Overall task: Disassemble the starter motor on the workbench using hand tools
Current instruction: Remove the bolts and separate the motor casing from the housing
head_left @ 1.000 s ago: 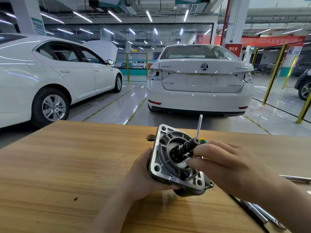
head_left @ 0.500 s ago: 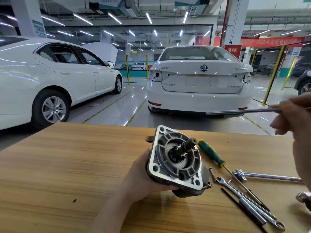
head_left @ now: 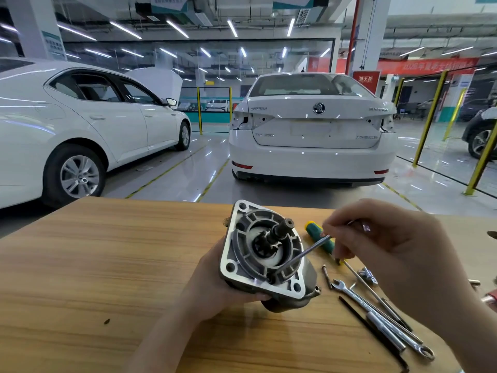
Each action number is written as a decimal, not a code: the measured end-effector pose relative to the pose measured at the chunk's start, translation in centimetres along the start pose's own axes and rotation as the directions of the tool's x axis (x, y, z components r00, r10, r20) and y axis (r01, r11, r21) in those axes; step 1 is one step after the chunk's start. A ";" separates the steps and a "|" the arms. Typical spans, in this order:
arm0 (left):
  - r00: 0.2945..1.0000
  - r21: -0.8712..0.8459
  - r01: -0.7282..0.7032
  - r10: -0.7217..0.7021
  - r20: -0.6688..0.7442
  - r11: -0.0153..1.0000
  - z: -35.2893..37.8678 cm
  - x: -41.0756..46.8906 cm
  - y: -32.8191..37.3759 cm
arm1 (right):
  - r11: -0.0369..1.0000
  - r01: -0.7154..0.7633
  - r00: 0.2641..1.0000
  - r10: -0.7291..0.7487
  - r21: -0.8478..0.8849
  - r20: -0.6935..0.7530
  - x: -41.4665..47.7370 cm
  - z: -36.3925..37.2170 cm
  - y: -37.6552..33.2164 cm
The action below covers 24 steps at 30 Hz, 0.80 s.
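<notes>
We judge starter motor (head_left: 262, 254) heavy, rigid; left grip (head_left: 215, 281) wraps its housing, right grip (head_left: 382, 246) pinches a thin shaft (head_left: 304, 253), maybe screwdriver.

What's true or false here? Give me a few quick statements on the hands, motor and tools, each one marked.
1. The left hand grips the starter motor with its flange facing the camera. True.
2. The right hand holds the green-handled screwdriver. False: the screwdriver lies on the workbench; the right hand pinches a thin metal rod.
3. The rod's far end meets the motor's flange near its lower edge. True.
4. The wrench lies on the bench to the left of the motor. False: it lies to the right, among the other tools.
</notes>
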State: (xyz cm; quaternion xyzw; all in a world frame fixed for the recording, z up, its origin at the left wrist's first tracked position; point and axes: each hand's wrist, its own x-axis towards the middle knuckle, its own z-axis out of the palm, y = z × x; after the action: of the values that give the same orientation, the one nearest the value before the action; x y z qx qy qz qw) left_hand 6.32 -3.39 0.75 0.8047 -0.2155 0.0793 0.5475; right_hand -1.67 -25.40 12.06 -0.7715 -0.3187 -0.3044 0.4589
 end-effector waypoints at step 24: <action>0.996 -0.013 0.059 -0.059 -0.062 0.998 0.0 -0.4 1.1 | 0.872 -0.119 0.962 0.220 0.475 -0.164 -0.3 3.7 -0.2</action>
State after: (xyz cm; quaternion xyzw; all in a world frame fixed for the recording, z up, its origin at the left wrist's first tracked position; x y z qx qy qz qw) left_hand 5.51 -3.65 1.49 0.8047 -0.1750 0.0868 0.5606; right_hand -1.36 -22.00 10.46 -0.6284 -0.2615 -0.2592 0.6853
